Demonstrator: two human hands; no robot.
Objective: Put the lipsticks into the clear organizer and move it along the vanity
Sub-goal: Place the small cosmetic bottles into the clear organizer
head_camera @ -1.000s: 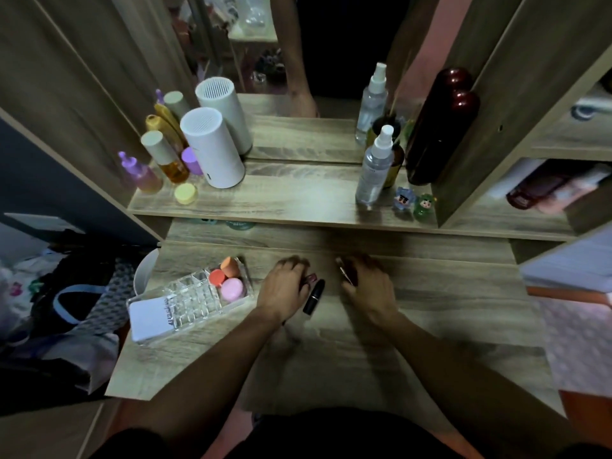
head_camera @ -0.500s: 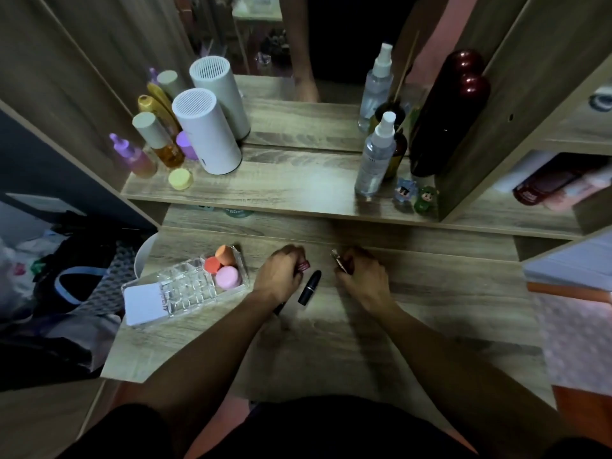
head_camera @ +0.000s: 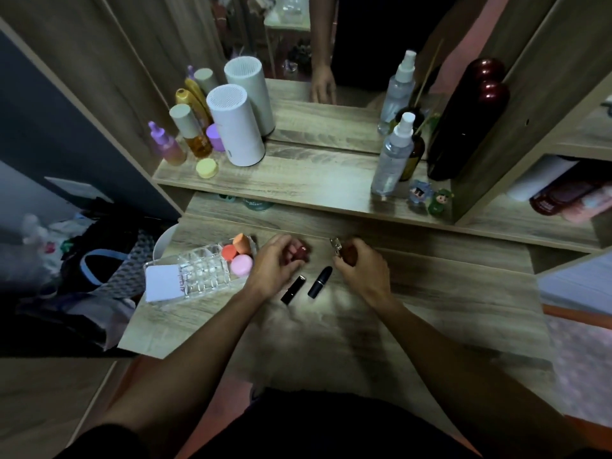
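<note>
The clear organizer (head_camera: 198,271) lies at the left of the vanity top, with orange and pink sponges (head_camera: 235,255) at its right end and a white card at its left. My left hand (head_camera: 276,265) is closed around a dark red lipstick (head_camera: 300,252). My right hand (head_camera: 361,268) grips a brownish lipstick with a silver end (head_camera: 336,245). Two black lipsticks lie on the wood between my wrists: one (head_camera: 293,289) near my left wrist, one (head_camera: 320,281) just to its right.
The raised shelf (head_camera: 298,183) behind holds a white cylinder (head_camera: 235,127), several small bottles at left, a spray bottle (head_camera: 390,157), a dark bottle (head_camera: 463,127) and two figurines at right. A mirror stands behind. Bags lie on the floor at left.
Both hands have lifted slightly off the wood with a lipstick each. A second black lipstick, earlier hidden under my left hand, now lies uncovered.
</note>
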